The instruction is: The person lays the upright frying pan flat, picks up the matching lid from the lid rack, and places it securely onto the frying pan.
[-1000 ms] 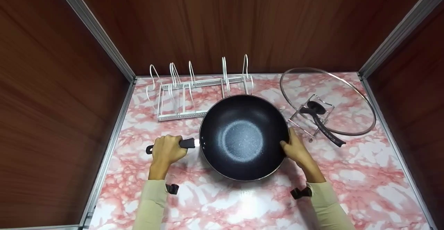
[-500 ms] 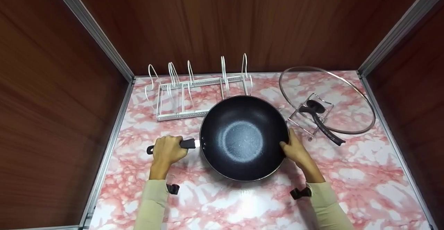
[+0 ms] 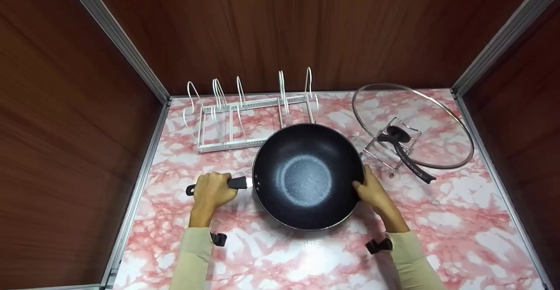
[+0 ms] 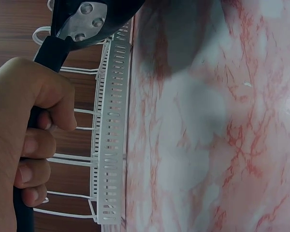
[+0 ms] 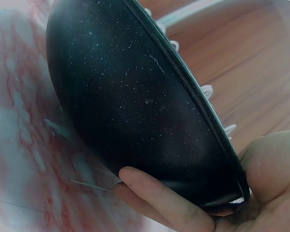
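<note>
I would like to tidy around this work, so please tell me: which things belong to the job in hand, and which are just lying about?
Job in hand:
pan
left grip, on its handle
right grip, on its opposite side

Seemingly just lying about, in neither grip:
white rack, behind the pan
glass lid, right of the pan
wire stand, by the lid; contact unclear

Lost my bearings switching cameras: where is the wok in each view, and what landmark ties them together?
Head: wok just right of and below centre.
Left wrist: wok cut off at the top edge, left of centre.
Right wrist: wok seen from outside, running from the top edge to lower centre.
Shared landmark: white rack, only loops beyond the rim in right wrist.
</note>
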A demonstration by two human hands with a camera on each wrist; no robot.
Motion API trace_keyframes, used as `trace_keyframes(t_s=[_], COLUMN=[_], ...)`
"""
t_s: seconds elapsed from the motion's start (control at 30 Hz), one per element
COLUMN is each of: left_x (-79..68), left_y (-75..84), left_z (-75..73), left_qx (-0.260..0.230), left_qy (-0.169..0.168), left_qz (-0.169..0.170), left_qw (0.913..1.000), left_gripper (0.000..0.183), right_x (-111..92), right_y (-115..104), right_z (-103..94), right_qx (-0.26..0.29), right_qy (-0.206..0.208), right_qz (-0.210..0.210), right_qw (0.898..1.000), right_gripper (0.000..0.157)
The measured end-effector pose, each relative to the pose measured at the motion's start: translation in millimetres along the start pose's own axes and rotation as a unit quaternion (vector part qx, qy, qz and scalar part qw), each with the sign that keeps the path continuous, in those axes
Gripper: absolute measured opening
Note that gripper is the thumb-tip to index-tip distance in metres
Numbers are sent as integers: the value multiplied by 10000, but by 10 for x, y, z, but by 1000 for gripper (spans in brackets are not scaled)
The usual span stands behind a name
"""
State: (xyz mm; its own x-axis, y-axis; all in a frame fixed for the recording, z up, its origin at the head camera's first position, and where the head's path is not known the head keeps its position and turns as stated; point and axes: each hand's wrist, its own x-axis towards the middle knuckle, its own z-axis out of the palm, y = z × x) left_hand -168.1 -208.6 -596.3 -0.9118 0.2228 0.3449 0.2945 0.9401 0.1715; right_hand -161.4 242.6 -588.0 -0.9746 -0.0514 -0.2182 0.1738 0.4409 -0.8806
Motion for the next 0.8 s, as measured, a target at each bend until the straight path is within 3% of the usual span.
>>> trace_keyframes(t_s=[0.8], left_x=[-46], left_y=[-31], left_z=[25], left_qx=[181], left_qy=[-162], left_qz=[58], left_qw=[9997], left_gripper=[15], right_x=[-14], right_y=[93], right_z=[87], right_qx=[-219], right_qy=[48], right_qz=[31], right_qw=[9997], right_gripper=[41])
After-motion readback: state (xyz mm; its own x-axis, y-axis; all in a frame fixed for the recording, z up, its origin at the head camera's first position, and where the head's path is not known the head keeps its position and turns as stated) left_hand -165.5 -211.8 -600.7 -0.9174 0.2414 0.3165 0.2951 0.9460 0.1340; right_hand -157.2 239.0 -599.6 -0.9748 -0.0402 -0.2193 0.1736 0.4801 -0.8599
